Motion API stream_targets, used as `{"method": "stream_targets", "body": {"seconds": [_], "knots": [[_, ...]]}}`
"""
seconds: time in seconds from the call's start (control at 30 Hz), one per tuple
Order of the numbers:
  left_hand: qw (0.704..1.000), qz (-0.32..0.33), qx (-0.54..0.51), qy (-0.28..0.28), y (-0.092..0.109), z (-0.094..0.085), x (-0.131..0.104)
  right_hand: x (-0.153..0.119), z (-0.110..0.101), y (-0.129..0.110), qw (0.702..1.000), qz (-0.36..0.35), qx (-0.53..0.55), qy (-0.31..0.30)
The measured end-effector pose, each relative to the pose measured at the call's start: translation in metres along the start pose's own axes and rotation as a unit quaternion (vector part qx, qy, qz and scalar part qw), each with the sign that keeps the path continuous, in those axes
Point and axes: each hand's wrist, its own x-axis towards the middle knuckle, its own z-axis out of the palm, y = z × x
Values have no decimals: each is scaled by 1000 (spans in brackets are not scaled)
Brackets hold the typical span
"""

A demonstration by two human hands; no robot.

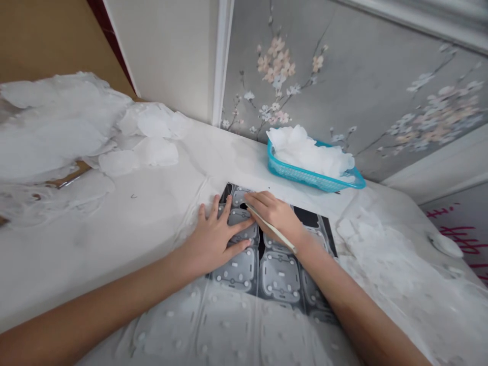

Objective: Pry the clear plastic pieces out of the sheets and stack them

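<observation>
My left hand point(213, 236) lies with fingers spread, pressing on a translucent moulded plastic sheet point(281, 277). The sheet is marked off in rounded squares, each dotted with small white bumps. Under its far part is a flat black board point(306, 217), dark through the plastic. My right hand point(280, 216) grips a slim cream-coloured stick-like tool point(275, 234), its rear end pointing back toward my wrist. The tool's front end is at the sheet's far left part, beside a dark gap; its tip is too small to make out.
A blue basket point(316, 175) of white translucent pieces stands against the flowered wall panel point(343, 76). Piles of similar white pieces point(57, 127) lie at the left on the white table point(152, 203). More clear plastic point(392, 259) is spread at the right.
</observation>
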Motion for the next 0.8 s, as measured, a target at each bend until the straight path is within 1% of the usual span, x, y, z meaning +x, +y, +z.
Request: {"method": "stream_targets", "body": {"seconds": [0.07,0.1,0.23,0.3,0.37,0.47,0.53,0.57,0.63,0.67,0.7,0.73,0.77,0.8], "knots": [[1000,-2,0,-7,0,-1,0,0,1,4,1000,-10,0,-21],[1000,-3,0,-9,0,-1,0,0,1,6,1000,-9,4,-18],[1000,7,-7,-6,1,-3,0,0,-4,14,996,31,70,54],[1000,10,-8,-5,1,-3,0,0,-8,17,988,62,119,75],[1000,10,-8,-1,1,-2,0,0,-11,19,978,95,175,61],[1000,13,-12,12,0,0,0,0,-17,21,957,122,262,24],[1000,13,-14,17,0,1,0,0,-21,21,929,143,341,7],[1000,12,-15,18,-1,1,0,1,-23,20,908,162,387,-2],[1000,9,-14,17,-1,2,0,2,-27,19,854,207,477,-19],[1000,8,-12,17,-1,2,1,3,-29,18,831,229,506,-16],[1000,5,-10,17,-1,2,1,3,-29,17,820,246,516,-3],[1000,2,-8,15,-1,2,1,3,-28,16,825,254,505,17],[1000,-1,-6,12,-1,3,1,3,-26,16,845,248,472,34],[1000,-3,-5,9,-1,3,1,3,-23,15,877,228,421,44]]}}
